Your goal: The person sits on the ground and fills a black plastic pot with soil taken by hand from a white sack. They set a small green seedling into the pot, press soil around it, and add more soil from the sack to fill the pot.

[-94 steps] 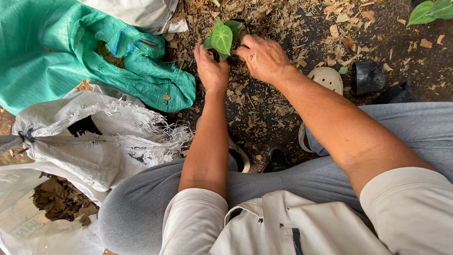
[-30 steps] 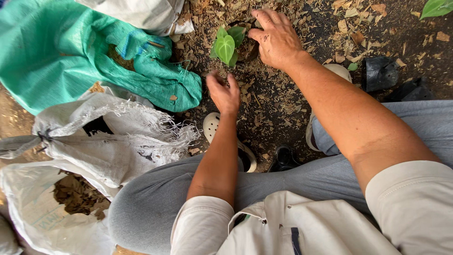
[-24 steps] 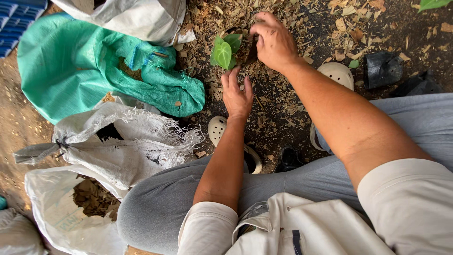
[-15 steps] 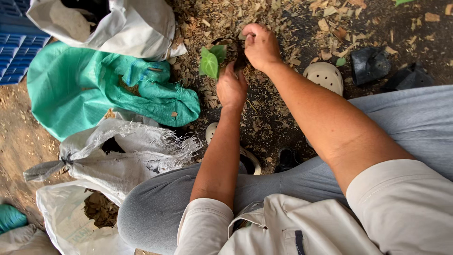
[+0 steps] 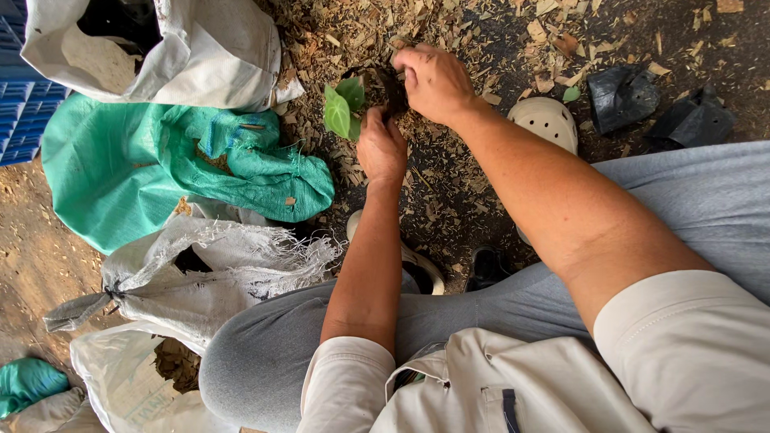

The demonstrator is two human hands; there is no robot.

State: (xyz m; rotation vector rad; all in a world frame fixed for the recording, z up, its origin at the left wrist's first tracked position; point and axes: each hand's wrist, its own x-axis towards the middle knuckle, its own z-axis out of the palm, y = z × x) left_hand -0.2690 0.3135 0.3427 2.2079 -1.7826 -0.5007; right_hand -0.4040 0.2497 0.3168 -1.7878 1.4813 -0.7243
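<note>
Around the green woven sack (image 5: 152,172), which lies crumpled on the ground, sit the other bags: a white sack (image 5: 184,48) just beyond it with its dark mouth open, a frayed white sack (image 5: 200,277) tied at one end just on the near side of it, and a blue crate (image 5: 20,104) at its far left edge. Well to the right of the green sack, two empty black nursery bags (image 5: 654,104) lie flat on the chip-strewn soil (image 5: 481,192), with a pale clog (image 5: 547,122) beside them. Just right of the green sack stands the seedling (image 5: 341,108) — a small plant with a few broad, bright green leaves, its base in a dark bag of earth. The left hand (image 5: 382,148) rests against the near side of that dark base, fingers curled loosely and pressed to it. The right hand (image 5: 435,80) cups the far side, fingers bent and closed around the dark rim — how firmly it grips cannot be told.
</note>
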